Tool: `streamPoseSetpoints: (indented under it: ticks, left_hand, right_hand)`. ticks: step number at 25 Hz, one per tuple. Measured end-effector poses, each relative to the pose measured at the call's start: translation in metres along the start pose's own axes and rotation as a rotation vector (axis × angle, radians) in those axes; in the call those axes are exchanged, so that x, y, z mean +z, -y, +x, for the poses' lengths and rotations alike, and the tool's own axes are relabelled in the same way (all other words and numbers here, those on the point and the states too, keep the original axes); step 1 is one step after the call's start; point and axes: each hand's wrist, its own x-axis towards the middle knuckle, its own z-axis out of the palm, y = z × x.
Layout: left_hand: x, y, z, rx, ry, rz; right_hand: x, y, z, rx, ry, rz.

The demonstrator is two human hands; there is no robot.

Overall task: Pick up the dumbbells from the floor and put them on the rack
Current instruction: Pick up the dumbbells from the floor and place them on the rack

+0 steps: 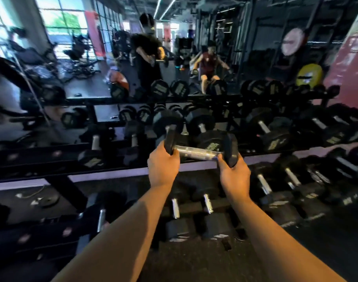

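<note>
A black hex dumbbell (198,152) with a chrome handle is held crosswise in front of me, level with the upper shelf of the rack (117,171). My left hand (162,165) grips its left head and my right hand (233,176) grips its right head. Behind it, several black dumbbells (269,131) lie in a row on the upper shelf. Several more dumbbells (208,206) lie on the lower shelf below my hands. The frame is blurred.
A wall mirror behind the rack reflects the gym: a seated person in red (207,66), exercise machines (31,64) and windows. Small items and a cord lie on the floor (37,197) at the lower left. A yellow weight plate (309,75) shows at the right.
</note>
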Motion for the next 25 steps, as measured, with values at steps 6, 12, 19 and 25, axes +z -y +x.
streamPoseSetpoints:
  ticks: [6,12,19,25]
  left_hand:
    - [-0.08,0.084,0.133,-0.157,-0.293,-0.028]
    - [-0.175,0.14,0.241,-0.239,-0.603,0.102]
    - [-0.285,0.221,0.319,-0.338,-0.864,0.15]
    - [-0.356,0.332,0.409,-0.425,-1.031,0.092]
  right_hand:
    - [0.21,0.036,0.05,-0.165,0.272,0.037]
    - [0.401,0.091,0.063,-0.229,0.567,0.169]
    - [0.594,0.145,0.022,-0.368,0.837,0.2]
    - [0.781,0.162,-0.015,-0.35,1.066,0.217]
